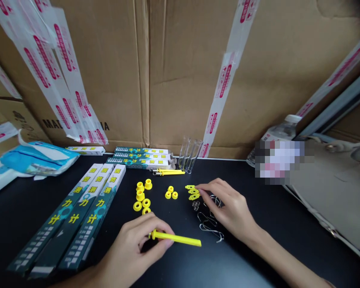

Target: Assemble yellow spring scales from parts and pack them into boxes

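My left hand (138, 248) grips a long yellow plastic rod (180, 239) near its collared end, which has a small metal bit. The rod's plain end points right. My right hand (228, 204) has thumb and forefinger pinched at the edge of several flat yellow tabs (193, 192) lying on the table. Below it lie bent metal wire hooks (208, 228) and a small group of metal nuts (195, 205). Left of the tabs sit small yellow caps (171, 193), and further left larger flanged yellow collars (140, 195). Two more yellow rods (171, 172) lie behind.
Clear plastic tubes (189, 154) stand at the back beside printed boxes (141, 158). Three long boxes (78, 216) lie at left, near a blue packet (39, 158). A bottle (280, 130) and a beige bag (333, 192) are at right. Cardboard (180, 80) walls the back.
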